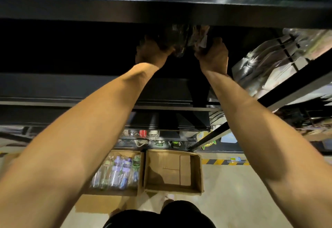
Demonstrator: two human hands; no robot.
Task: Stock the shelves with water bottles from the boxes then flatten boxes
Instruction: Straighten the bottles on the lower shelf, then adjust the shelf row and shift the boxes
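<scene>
Hands: both are up and far inside the dark shelf bay, left hand (152,52) and right hand (212,56) side by side with the load between them.
Load: clear bottles (179,42), crinkly and glinting, sit tucked right under the shelf lip (161,14). Wrapped or loose, it's too dim to call.
Left grip: fingers are curled round the left end of the bottles, holding firm.
Right grip: fingers are closed on the right end, bunching pale plastic there.
Key relation: the bottles lie straight ahead of both grips, further in and up. Their long axis can't be read in this gloom, and neither hand is clearly nearer.
Next move, my call: push away from the body, set down on the shelf, then let go.
Floor, near: left box (117,172) holds more bottles lying flat, and right box (172,170) shows bare cardboard. The two boxes touch.
Progress: mid-stocking by my reckoning, with flattening not yet begun.
</scene>
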